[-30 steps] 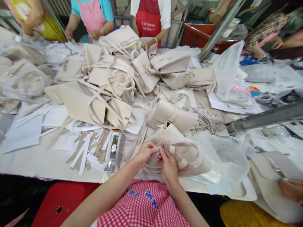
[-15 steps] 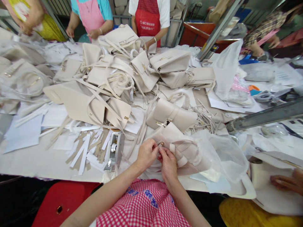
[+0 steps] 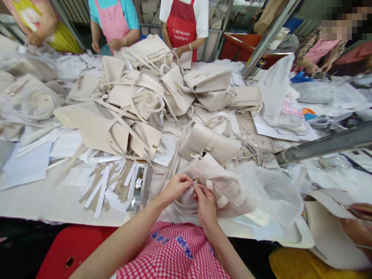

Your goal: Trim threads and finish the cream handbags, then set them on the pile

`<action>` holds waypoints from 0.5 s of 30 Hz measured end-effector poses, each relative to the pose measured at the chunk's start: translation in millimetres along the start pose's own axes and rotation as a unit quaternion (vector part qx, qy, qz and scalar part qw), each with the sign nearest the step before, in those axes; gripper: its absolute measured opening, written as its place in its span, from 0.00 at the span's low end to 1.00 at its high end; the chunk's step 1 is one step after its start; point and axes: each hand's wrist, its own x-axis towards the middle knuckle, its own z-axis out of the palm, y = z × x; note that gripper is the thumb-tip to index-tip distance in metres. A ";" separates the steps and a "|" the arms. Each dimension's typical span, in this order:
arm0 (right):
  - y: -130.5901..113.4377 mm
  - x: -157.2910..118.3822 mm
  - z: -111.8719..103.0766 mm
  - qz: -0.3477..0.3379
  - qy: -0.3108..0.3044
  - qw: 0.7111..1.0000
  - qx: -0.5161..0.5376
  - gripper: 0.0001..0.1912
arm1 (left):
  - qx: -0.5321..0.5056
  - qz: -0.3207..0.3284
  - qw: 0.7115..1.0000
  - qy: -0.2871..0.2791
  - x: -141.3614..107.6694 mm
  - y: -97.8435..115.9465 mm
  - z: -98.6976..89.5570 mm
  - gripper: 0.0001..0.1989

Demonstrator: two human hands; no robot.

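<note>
A beige handbag (image 3: 216,170) lies on its side on the table in front of me, its far end partly in a clear plastic bag (image 3: 273,190). Small gold hardware (image 3: 196,180) shows at its near end. My left hand (image 3: 177,187) is closed in a pinch just left of this hardware. Close against it, my right hand (image 3: 206,199) pinches too, thumb and fingertips by the hardware. A thin whitish translucent film (image 3: 188,193) hangs between both hands' fingertips. Fingers partly hide what they grip. Behind lies another beige handbag (image 3: 215,141).
A tape dispenser (image 3: 138,190) stands left of my hands, beside loose paper strips (image 3: 101,186). Many beige bags are piled beyond. A metal bar (image 3: 325,141) crosses at right. Co-workers stand across the table; at right, another person's hand (image 3: 356,228) touches a beige bag (image 3: 325,221).
My left hand has shifted slightly left, away from the right one, and the whitish film now shows between them. At right, the other person's bag has changed position.
</note>
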 end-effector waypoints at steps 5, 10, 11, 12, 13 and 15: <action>2.5 1.0 -0.2 -0.003 -0.011 1.000 -0.008 0.18 | -0.110 -0.069 0.991 -0.017 4.0 -3.8 -3.7 0.13; -1.7 0.2 1.3 -0.008 -0.015 1.000 -0.016 0.18 | -0.130 -0.101 0.986 -0.016 7.3 -8.2 -1.6 0.15; -2.9 0.2 1.3 -0.009 -0.015 1.000 -0.017 0.18 | -0.130 -0.101 0.986 -0.011 7.8 -9.1 -1.1 0.16; -3.9 0.3 1.3 -0.009 -0.016 1.000 -0.019 0.19 | -0.126 -0.100 0.987 -0.008 8.3 -10.1 -0.8 0.16; -4.6 0.4 1.0 -0.008 -0.017 1.000 -0.021 0.19 | -0.117 -0.097 0.988 -0.006 8.5 -11.1 -0.7 0.17; -4.5 0.3 0.0 -0.006 -0.019 0.999 -0.026 0.20 | -0.078 -0.084 0.993 -0.003 8.6 -13.4 -1.2 0.17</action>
